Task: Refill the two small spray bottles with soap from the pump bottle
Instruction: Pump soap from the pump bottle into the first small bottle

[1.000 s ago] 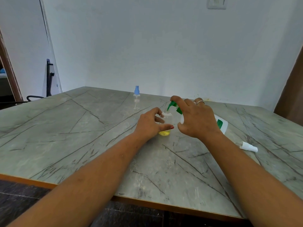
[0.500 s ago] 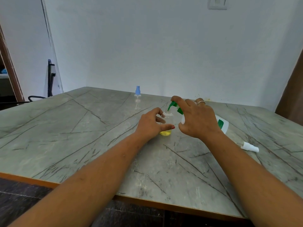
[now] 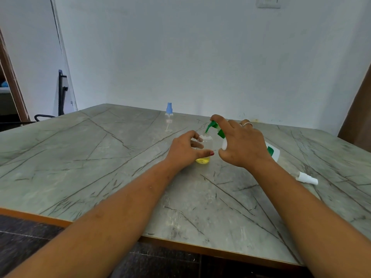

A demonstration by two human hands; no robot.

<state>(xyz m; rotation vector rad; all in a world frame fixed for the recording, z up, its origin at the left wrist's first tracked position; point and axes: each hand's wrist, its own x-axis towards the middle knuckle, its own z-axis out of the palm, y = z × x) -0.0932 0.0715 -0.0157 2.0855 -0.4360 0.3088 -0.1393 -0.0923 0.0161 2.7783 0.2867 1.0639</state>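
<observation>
A small clear spray bottle [image 3: 206, 144] stands uncapped on the table with a little yellow soap at its bottom. My left hand [image 3: 183, 150] grips it from the left. My right hand [image 3: 244, 146] holds the white pump bottle [image 3: 272, 152] tilted toward it, index finger on the green pump head [image 3: 212, 126], whose nozzle sits over the small bottle's mouth. A second small clear spray bottle [image 3: 169, 119] with a blue cap stands farther back, apart from both hands. A loose white spray cap [image 3: 306, 178] lies on the table at the right.
The grey marble-pattern table [image 3: 100, 157] has an orange front edge close to me. A white wall runs behind it. A black chair [image 3: 60, 97] stands at the far left, a brown door frame [image 3: 359, 121] at the right.
Both hands and both bottles stay in the same place; only the camera view has shifted slightly.
</observation>
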